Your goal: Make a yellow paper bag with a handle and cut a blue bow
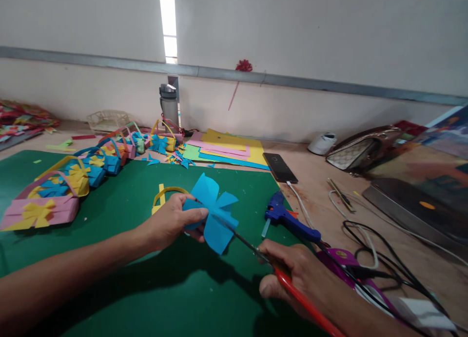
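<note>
My left hand (179, 217) pinches a blue paper flower (210, 195) between thumb and fingers, above the green mat (146, 278). In my right hand (292, 268) is a pair of scissors (292, 290) with red handles. Their blades point up and left and reach the flower's lower right petals; whether they cut through paper there I cannot tell. Behind my left hand, a yellow paper basket (159, 200) is partly hidden, with its handle showing. A blue glue gun (288, 220) lies just beyond my right hand.
Several small paper baskets (46, 208) with bows line the left. Coloured sheets (230, 149) and blue scraps (185, 160) lie at the back, near a bottle (168, 105). To the right are a phone (280, 167), black cables (387, 251), a purple power strip (340, 264) and a bag (361, 149).
</note>
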